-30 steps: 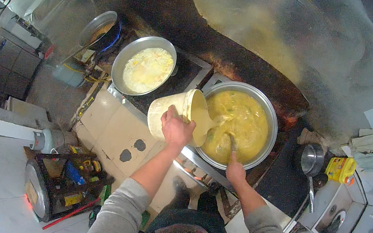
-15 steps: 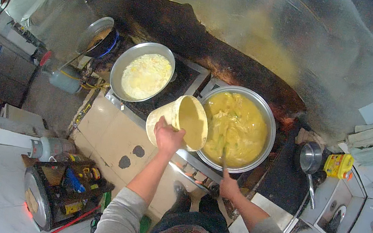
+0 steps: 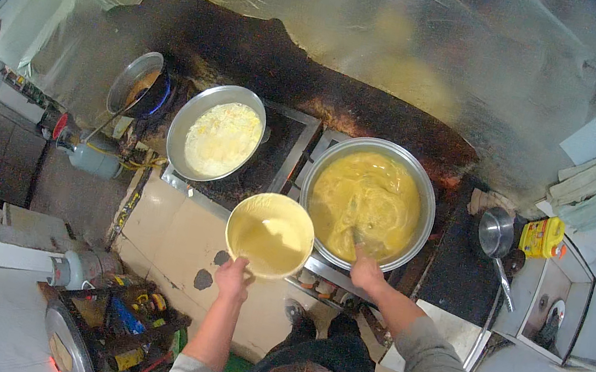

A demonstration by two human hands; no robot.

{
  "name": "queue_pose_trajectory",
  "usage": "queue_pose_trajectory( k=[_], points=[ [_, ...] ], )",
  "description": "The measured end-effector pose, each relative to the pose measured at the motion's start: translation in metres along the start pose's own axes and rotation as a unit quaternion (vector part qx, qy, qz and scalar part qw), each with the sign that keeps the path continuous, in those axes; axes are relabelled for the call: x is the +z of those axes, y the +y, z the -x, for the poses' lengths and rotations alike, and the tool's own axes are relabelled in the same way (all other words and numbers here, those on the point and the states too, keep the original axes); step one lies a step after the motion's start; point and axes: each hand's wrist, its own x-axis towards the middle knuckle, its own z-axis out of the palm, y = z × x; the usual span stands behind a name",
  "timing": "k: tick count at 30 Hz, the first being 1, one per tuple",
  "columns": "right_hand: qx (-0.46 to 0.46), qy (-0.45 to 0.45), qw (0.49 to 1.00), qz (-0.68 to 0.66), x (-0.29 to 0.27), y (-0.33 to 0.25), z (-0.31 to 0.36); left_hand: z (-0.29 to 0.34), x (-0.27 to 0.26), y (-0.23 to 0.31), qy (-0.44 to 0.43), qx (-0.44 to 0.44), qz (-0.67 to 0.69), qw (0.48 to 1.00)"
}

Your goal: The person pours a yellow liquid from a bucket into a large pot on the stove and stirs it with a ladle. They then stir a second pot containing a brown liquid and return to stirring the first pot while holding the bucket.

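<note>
My left hand (image 3: pixel 232 279) is closed on the near rim of a cream plastic bucket (image 3: pixel 249 216). The bucket's mouth faces up, showing yellowish residue or liquid inside; how much, I cannot tell. Just right of it, a wide metal pot (image 3: pixel 429 200) on the stove holds thick yellow liquid (image 3: pixel 398 199) with swirl marks. My right hand (image 3: pixel 368 273) is at the pot's near rim, wrapped round the handle of a stirring utensil (image 3: pixel 358 238). Its working end is sunk in the liquid, so its kind is hidden.
A metal basin (image 3: pixel 177 142) with pale, lumpy contents sits on the left burner. Farther left, a pan (image 3: pixel 119 89) stands over a blue flame. At right are a saucepan (image 3: pixel 496 233), a yellow jug (image 3: pixel 542 237) and a sink (image 3: pixel 567 318). A tool rack (image 3: pixel 121 322) stands low left.
The bucket has swung away from the pot's left rim, down toward me, and its mouth has turned upward. My right hand still grips the utensil; the liquid's surface now shows fresh swirls.
</note>
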Motion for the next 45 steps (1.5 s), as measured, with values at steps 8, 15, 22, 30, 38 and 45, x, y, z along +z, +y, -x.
queue_pose_trajectory(
  k=[8,15,22,30,38,45],
  points=[
    [-0.017,-0.129,0.991,-0.031,-0.002,-0.004,-0.001,0.035,-0.102,-0.026,0.001,-0.095,0.061,0.994],
    [0.096,-0.066,0.993,-0.025,0.005,-0.010,0.000,0.050,-0.158,-0.044,0.030,-0.089,0.038,0.995],
    [0.058,-0.011,0.996,-0.065,0.007,-0.014,-0.002,0.049,-0.176,-0.041,0.045,-0.098,0.065,0.992],
    [-0.008,-0.129,0.990,-0.057,-0.006,-0.019,0.002,0.058,-0.159,-0.027,0.023,-0.073,0.082,0.994],
    [0.151,-0.169,0.972,-0.058,-0.011,-0.020,0.006,0.068,-0.135,-0.027,0.049,-0.091,0.083,0.991],
    [0.035,-0.002,0.998,0.045,-0.007,-0.014,-0.005,0.065,-0.133,-0.036,0.016,-0.100,0.061,0.993]
  ],
)
